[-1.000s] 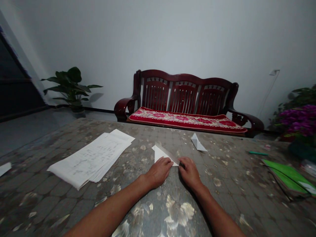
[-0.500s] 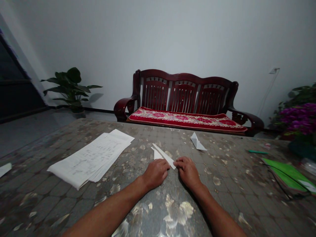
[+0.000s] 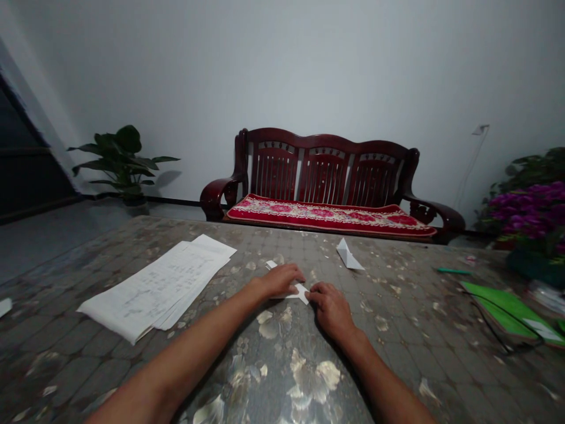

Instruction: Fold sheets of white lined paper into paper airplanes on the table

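Observation:
A folded piece of white paper (image 3: 302, 292) lies on the table in front of me, partly hidden under my hands. My left hand (image 3: 281, 280) rests across it, palm down, its fingers stretched towards the right and the thumb near the paper's middle. One paper end (image 3: 271, 265) sticks out beyond the left wrist. My right hand (image 3: 330, 303) has its fingers curled at the right-hand tip, thumb and forefinger pinching the edge. Further back to the right stands a small folded white paper shape (image 3: 348, 257) with a raised point, apart from both hands.
A stack of written sheets (image 3: 163, 285) lies left on the patterned table (image 3: 273, 377). To the right are a green pen (image 3: 454, 271), a green booklet (image 3: 498, 309) and dark-framed glasses (image 3: 503, 347). Behind the table stands a wooden bench (image 3: 326, 141) with a red cover.
My left hand has moved up and over the paper, its fingers now straighter and covering most of it. The paper has turned or been folded differently. My right hand stays at its right tip.

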Available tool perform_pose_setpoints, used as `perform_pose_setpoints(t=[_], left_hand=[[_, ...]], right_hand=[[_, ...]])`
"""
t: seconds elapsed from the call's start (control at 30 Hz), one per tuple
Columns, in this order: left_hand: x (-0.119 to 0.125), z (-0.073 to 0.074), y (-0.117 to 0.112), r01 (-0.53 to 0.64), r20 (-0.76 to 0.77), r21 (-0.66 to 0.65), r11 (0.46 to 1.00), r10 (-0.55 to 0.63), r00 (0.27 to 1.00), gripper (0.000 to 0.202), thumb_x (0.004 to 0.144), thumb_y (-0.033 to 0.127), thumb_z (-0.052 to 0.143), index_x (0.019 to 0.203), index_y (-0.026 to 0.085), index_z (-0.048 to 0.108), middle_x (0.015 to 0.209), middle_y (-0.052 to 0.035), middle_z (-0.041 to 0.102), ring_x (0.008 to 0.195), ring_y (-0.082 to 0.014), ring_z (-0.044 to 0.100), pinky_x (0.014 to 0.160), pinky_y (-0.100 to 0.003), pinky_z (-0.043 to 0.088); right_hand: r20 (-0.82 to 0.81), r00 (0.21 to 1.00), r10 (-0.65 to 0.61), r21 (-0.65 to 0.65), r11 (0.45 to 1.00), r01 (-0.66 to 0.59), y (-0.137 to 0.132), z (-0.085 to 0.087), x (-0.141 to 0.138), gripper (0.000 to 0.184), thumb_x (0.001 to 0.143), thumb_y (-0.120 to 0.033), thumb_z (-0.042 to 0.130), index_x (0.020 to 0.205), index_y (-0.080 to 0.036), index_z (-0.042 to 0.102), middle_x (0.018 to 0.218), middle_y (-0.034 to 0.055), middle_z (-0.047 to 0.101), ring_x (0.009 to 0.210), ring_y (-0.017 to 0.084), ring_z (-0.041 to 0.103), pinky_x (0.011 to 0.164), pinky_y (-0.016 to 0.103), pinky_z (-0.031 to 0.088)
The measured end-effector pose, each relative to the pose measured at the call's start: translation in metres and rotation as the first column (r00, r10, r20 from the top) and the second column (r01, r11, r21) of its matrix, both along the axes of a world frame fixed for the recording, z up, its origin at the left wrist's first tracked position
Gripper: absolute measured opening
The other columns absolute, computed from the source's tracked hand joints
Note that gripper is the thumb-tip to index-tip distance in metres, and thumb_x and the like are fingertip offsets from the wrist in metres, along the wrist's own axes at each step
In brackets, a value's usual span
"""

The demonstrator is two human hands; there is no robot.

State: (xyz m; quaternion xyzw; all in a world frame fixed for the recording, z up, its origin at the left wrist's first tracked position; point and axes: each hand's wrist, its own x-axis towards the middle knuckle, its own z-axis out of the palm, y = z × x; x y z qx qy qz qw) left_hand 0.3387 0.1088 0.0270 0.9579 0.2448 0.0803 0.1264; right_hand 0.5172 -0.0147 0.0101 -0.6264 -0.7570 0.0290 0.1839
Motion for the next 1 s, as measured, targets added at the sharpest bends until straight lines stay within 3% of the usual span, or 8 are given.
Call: perform_pose_setpoints(t=[0.33, 0.47, 0.53, 0.67, 0.83, 1.0], left_hand=[[-0.004, 0.025, 0.001, -0.122, -0.256, -0.02, 0.992, 0.113, 0.96, 0.045, 0.069, 0.042, 0.082, 0.108, 0.027, 0.065, 0.116, -0.0029, 0.063, 0.11, -0.0261, 0.056, 0.09, -0.033, 0.039], [-0.002, 0.029, -0.001, -0.225, -0.265, -0.142, 0.964, 0.182, 0.947, 0.028, 0.085, 0.046, 0.063, 0.102, 0.024, 0.067, 0.107, -0.0038, 0.068, 0.102, -0.0245, 0.06, 0.084, -0.031, 0.041], [-0.002, 0.029, -0.002, -0.245, -0.271, -0.185, 0.952, 0.19, 0.944, 0.025, 0.086, 0.043, 0.062, 0.103, 0.025, 0.067, 0.101, -0.0019, 0.07, 0.094, -0.0224, 0.062, 0.077, -0.028, 0.042], [-0.003, 0.023, -0.002, -0.284, -0.287, -0.266, 0.921, 0.206, 0.936, 0.036, 0.07, 0.034, 0.077, 0.104, 0.027, 0.066, 0.093, 0.002, 0.07, 0.083, -0.0188, 0.062, 0.067, -0.023, 0.041], [0.001, 0.016, -0.009, -0.331, -0.298, -0.336, 0.882, 0.234, 0.925, 0.019, 0.066, 0.031, 0.076, 0.081, 0.022, 0.069, 0.073, 0.0035, 0.065, 0.069, -0.0159, 0.059, 0.059, -0.022, 0.038], [0.003, 0.01, -0.022, -0.401, -0.259, -0.352, 0.846, 0.324, 0.91, 0.014, 0.065, 0.03, 0.074, 0.07, 0.019, 0.067, 0.06, 0.0035, 0.057, 0.058, -0.0143, 0.052, 0.055, -0.023, 0.034]], right_hand=[[-0.036, 0.999, 0.003, 0.043, 0.999, -0.001, -0.002, 0.0, -0.001, 0.031, 0.079, -0.011, 0.053, 0.093, -0.028, 0.075, 0.104, 0.0019, 0.068, 0.099, 0.019, 0.056, 0.084, 0.029, 0.039], [0.0, 1.0, 0.028, 0.056, 0.998, -0.028, -0.002, 0.001, -0.001, 0.03, 0.079, -0.011, 0.053, 0.091, -0.028, 0.074, 0.104, 0.0017, 0.069, 0.098, 0.02, 0.058, 0.082, 0.029, 0.039], [0.004, 1.0, 0.029, 0.059, 0.998, -0.029, -0.003, 0.002, -0.001, 0.029, 0.08, -0.011, 0.053, 0.091, -0.028, 0.074, 0.103, 0.0014, 0.069, 0.098, 0.02, 0.058, 0.082, 0.029, 0.039], [-0.008, 1.0, 0.022, 0.066, 0.998, -0.022, -0.003, 0.002, -0.002, 0.026, 0.084, -0.016, 0.054, 0.094, -0.028, 0.075, 0.105, 0.002, 0.069, 0.099, 0.02, 0.059, 0.082, 0.03, 0.04], [-0.034, 0.999, -0.011, 0.069, 0.998, 0.013, -0.003, 0.001, -0.006, 0.021, 0.092, -0.029, 0.054, 0.092, -0.027, 0.076, 0.108, 0.0033, 0.07, 0.102, 0.021, 0.059, 0.085, 0.03, 0.04], [-0.113, 0.993, -0.043, 0.074, 0.996, 0.052, -0.001, -0.003, -0.007, 0.018, 0.09, -0.031, 0.059, 0.086, -0.027, 0.076, 0.106, 0.0023, 0.071, 0.101, 0.021, 0.059, 0.087, 0.03, 0.041]])
